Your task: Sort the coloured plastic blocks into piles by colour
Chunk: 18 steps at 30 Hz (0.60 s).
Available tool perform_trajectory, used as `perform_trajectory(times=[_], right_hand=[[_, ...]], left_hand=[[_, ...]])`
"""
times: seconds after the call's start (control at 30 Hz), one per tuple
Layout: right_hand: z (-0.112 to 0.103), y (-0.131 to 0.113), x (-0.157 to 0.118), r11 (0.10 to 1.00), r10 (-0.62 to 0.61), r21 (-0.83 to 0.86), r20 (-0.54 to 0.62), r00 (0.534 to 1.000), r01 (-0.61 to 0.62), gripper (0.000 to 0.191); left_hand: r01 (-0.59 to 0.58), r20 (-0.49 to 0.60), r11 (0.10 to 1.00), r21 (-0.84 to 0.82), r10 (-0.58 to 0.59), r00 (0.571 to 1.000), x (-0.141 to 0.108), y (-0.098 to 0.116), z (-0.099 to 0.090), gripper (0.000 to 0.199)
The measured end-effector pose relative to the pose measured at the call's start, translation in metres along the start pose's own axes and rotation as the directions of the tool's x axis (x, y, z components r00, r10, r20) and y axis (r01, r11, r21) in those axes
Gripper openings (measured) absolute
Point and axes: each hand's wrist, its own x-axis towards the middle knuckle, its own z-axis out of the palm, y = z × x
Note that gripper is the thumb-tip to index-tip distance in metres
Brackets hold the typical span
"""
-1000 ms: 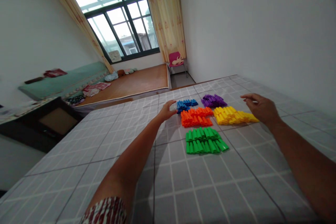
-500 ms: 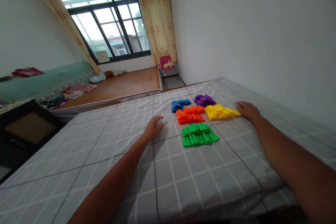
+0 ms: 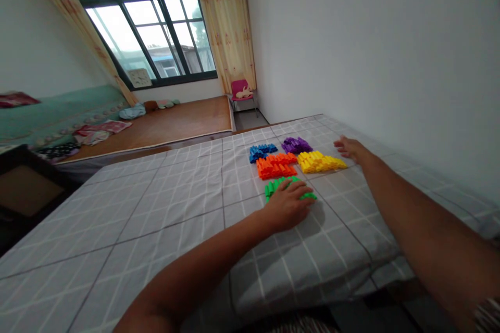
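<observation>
My left hand is over the near pile of small green tube-like pieces, its fingers stretched across them and hiding much of the pile. Whether it presses on them, I cannot tell. My right hand is open just beyond the right end of the yellow pile, apart from it and holding nothing. Behind the green pieces lies an orange pile. Farther back are a blue pile and a purple pile. All the pieces look alike in shape and lie in rows.
The piles lie on a bed-like surface with a grey checked cloth. A white wall runs along the right. Beyond are a brown mat, a pink chair and a window. A dark cabinet stands at the left.
My left hand has moved right from the bare cloth onto the green pile. My right hand has shifted slightly away from the yellow pile. The view has turned a little.
</observation>
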Motion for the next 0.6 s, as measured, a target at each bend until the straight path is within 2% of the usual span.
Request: perform_trajectory(times=[0.07,0.2,0.3,0.37,0.47,0.53,0.6], right_hand=[[0.007,0.008,0.009,0.998,0.019,0.059,-0.011,1.000,-0.018,0.049],[0.012,0.027,0.013,0.975,-0.133,0.177,-0.031,0.991,0.136,0.044],[0.007,0.036,0.010,0.960,-0.169,0.233,0.057,0.984,0.152,0.045],[0.004,0.037,0.008,0.962,-0.174,0.230,0.108,0.979,0.145,0.045],[0.003,0.033,0.006,0.969,-0.174,0.193,0.108,0.979,0.151,0.045],[0.003,0.026,0.002,0.980,-0.167,0.131,0.126,0.978,0.150,0.045],[-0.002,0.016,-0.004,0.987,-0.160,0.021,0.197,0.967,0.159,0.046]], left_hand=[[-0.071,0.032,0.995,0.075,0.069,0.997,0.010,0.010,0.009,0.027],[-0.134,0.055,0.968,0.210,0.125,0.991,0.029,0.020,0.019,0.023],[-0.140,0.050,0.958,0.250,0.132,0.990,0.037,0.024,0.026,0.022],[-0.136,0.038,0.961,0.241,0.131,0.991,0.038,0.027,0.032,0.023],[-0.109,0.016,0.969,0.221,0.108,0.994,0.037,0.031,0.040,0.024],[-0.083,0.009,0.974,0.213,0.083,0.996,0.036,0.032,0.042,0.024],[-0.061,0.007,0.975,0.215,0.061,0.998,0.036,0.031,0.041,0.023]])
